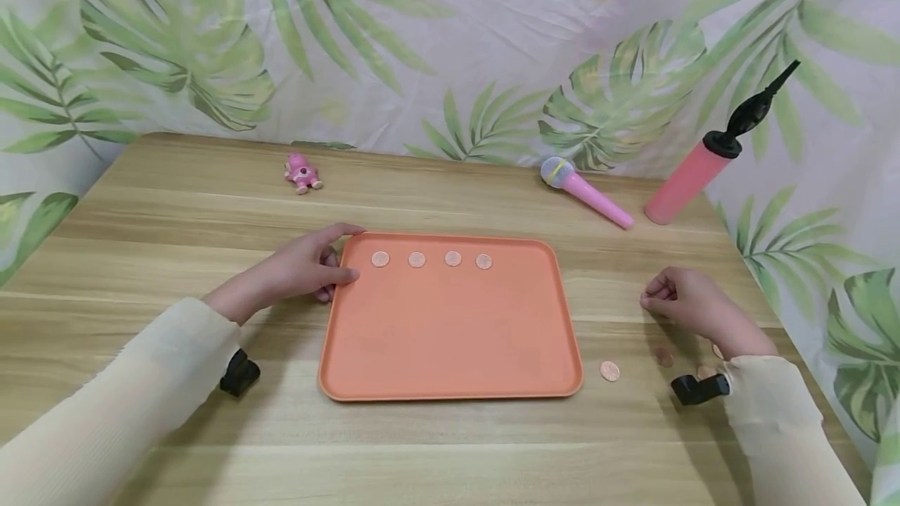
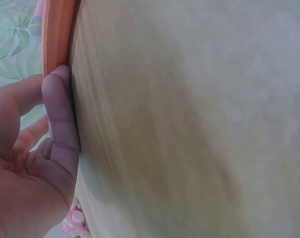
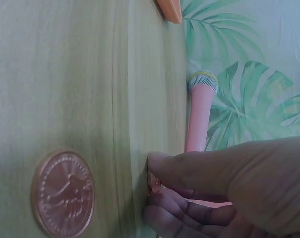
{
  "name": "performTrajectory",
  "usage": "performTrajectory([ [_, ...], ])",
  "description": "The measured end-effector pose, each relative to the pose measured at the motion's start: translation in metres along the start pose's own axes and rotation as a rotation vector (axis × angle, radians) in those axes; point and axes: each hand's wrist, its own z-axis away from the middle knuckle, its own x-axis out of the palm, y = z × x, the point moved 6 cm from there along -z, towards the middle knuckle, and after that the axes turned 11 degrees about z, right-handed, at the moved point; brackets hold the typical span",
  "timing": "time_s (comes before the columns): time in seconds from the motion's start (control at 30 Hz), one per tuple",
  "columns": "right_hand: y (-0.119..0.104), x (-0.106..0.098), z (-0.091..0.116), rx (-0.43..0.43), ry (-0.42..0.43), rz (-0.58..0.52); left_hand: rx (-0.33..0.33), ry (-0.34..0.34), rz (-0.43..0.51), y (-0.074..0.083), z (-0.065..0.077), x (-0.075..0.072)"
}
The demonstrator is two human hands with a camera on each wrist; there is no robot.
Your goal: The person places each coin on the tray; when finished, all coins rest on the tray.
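Note:
An orange tray [image 1: 450, 334] lies flat on the table, with several copper coins [image 1: 417, 260] in a row along its far side. My left hand [image 1: 305, 264] grips the tray's upper left corner, thumb on the rim; the left wrist view shows the fingers against the tray's edge [image 2: 58, 37]. To the right of the tray, my right hand [image 1: 685, 303] pinches a coin [image 3: 152, 181] between thumb and fingers, low over the table. Below that hand lie several loose coins, one [image 1: 609, 371] near the tray's lower right corner, others partly hidden by the wrist.
At the back left sits a small pink toy figure [image 1: 303, 173]. A pink toy microphone [image 1: 591, 194] lies at the back right. Beside it stands a pink hand pump [image 1: 692, 178] with a black nozzle. A leaf-patterned cloth [image 1: 380, 45] hangs behind the table [image 1: 211, 209].

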Motion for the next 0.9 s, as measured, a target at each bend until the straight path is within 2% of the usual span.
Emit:
performTrajectory([
  [0.37, 0.005, 0.001, 0.003, 0.013, 0.009, 0.034, -0.008, -0.002, 0.009, -0.001, -0.001, 0.0],
  [0.5, 0.002, 0.003, 0.007, 0.005, 0.012, 0.014, -0.008, -0.003, 0.016, -0.001, -0.001, 0.0],
  [0.77, -0.005, 0.004, 0.013, -0.042, 0.082, -0.02, 0.001, -0.008, 0.016, -0.001, -0.001, 0.0],
  [0.83, -0.005, 0.005, 0.013, -0.043, 0.091, -0.073, -0.001, -0.009, 0.017, -0.001, -0.001, 0.0],
  [0.9, -0.004, 0.006, 0.012, -0.035, 0.088, -0.176, -0.002, -0.011, 0.02, -0.001, -0.002, 0.0],
])
